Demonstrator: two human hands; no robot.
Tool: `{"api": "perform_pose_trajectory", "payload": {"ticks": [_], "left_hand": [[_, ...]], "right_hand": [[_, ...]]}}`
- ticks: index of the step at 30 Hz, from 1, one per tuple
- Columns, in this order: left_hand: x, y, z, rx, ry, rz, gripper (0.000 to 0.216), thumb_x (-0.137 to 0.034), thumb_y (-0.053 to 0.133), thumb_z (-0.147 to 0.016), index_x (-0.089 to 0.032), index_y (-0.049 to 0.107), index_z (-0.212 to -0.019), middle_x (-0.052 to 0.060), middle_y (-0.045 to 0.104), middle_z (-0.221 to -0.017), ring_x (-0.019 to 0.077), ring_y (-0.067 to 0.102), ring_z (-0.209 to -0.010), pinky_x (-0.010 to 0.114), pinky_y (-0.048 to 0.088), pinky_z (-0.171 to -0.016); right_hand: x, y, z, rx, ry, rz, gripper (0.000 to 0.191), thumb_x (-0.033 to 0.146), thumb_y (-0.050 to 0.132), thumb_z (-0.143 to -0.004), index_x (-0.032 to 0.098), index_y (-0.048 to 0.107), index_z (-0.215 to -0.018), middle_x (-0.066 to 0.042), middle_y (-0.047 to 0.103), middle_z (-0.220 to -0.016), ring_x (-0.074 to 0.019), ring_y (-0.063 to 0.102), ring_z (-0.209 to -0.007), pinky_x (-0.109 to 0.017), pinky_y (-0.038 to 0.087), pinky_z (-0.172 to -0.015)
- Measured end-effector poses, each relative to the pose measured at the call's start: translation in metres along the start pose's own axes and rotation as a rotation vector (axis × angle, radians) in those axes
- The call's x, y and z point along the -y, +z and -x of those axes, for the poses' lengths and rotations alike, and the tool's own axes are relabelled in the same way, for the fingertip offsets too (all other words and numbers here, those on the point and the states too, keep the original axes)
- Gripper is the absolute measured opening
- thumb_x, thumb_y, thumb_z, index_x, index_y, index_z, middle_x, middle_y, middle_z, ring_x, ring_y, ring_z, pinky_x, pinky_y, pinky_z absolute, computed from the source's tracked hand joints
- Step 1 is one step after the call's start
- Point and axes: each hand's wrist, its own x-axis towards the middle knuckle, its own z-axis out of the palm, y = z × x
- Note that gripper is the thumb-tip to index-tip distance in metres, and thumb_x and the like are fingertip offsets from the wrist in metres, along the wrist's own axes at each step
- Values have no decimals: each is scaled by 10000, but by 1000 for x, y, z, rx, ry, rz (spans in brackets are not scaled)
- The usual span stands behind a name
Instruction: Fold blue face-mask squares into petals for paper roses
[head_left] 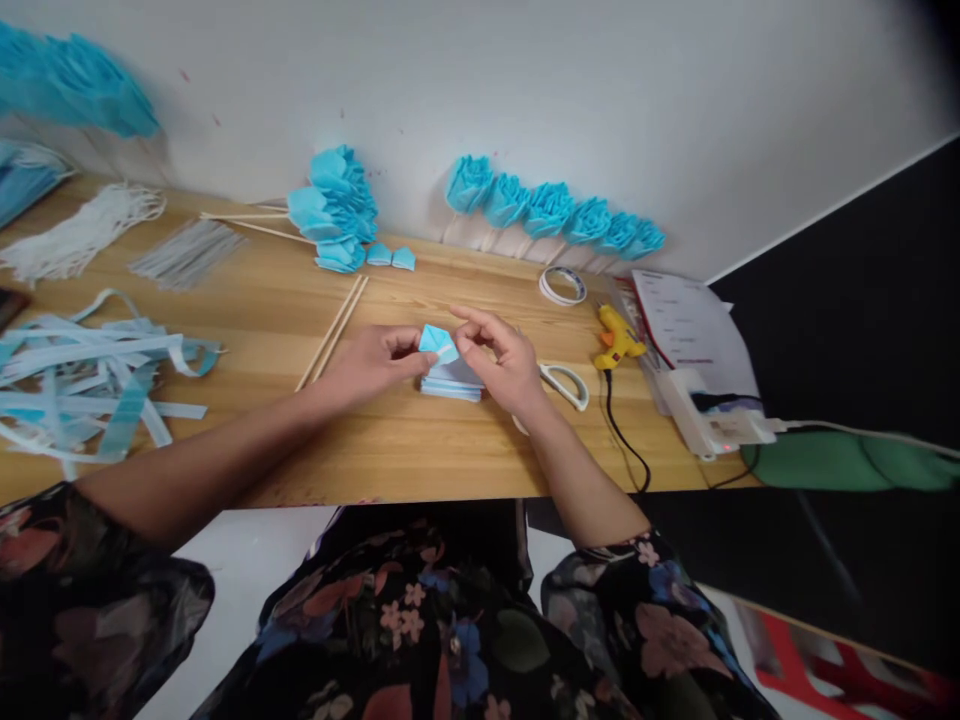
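My left hand [386, 355] pinches a small folded piece of blue fabric [436, 342] between thumb and fingers, with a pale strip along its lower edge. My right hand [501, 352] is at the right side of this piece, its index finger and thumb apart. The thumb tip is close to the fabric; whether it touches cannot be told. Below the hands lies a stack of blue-white fabric pieces [451, 388], partly hidden. Scissors [566, 386] with white handles lie partly under my right hand.
Two sticks [332, 333] lie left of the hands. Blue fabric flowers [551, 208] lean on the wall behind, with more flowers [334, 210] and two folded pieces [391, 257] nearby. Tape [562, 286], a yellow glue gun [618, 338] and a power strip [694, 415] are right; cut strips [90, 370] left.
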Motion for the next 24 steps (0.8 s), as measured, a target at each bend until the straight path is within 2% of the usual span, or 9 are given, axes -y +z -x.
{"api": "perform_pose_trajectory", "payload": {"ticks": [5,7,10,15,21,24], "left_hand": [[-4,0,-1,-80,1,11,241,-385,674,-781,-169,625,-685,-20,574,-622,93,458,-566,224,369,-550],[-5,1,-1,-106,5,7,252,-394,687,-773,-172,624,-671,-24,552,-608,92,438,-561,221,347,-536],[-5,2,0,-126,0,10,259,-404,705,-764,-176,629,-666,-24,543,-602,90,431,-556,219,340,-531],[0,1,0,-131,-3,0,262,-408,702,-773,-179,630,-668,-25,542,-587,87,430,-523,216,330,-497],[0,2,-1,-135,2,22,264,-391,717,-757,-176,621,-638,-30,554,-574,84,450,-534,209,363,-515],[-3,3,0,-127,1,33,270,-400,724,-755,-175,633,-638,-30,565,-582,81,443,-533,211,359,-515]], "right_hand": [[-6,-48,-1,-242,91,114,312,369,557,-946,277,678,-1218,-19,737,-981,-148,672,-841,-308,555,-758],[-12,-69,4,-244,126,183,289,372,586,-928,263,704,-1169,-15,751,-976,-154,683,-829,-314,560,-749],[-24,-88,20,-169,144,344,219,309,615,-903,219,746,-1054,-34,768,-975,-169,695,-832,-322,555,-756],[-36,-90,44,-19,141,560,174,208,612,-897,203,750,-1003,-55,764,-959,-182,696,-844,-319,531,-761],[-31,-79,46,14,62,710,110,180,643,-889,213,732,-945,-49,744,-931,-191,670,-899,-313,494,-797],[-30,-75,45,-17,79,750,101,180,622,-890,200,721,-884,-54,734,-886,-197,661,-876,-317,480,-790]]}}
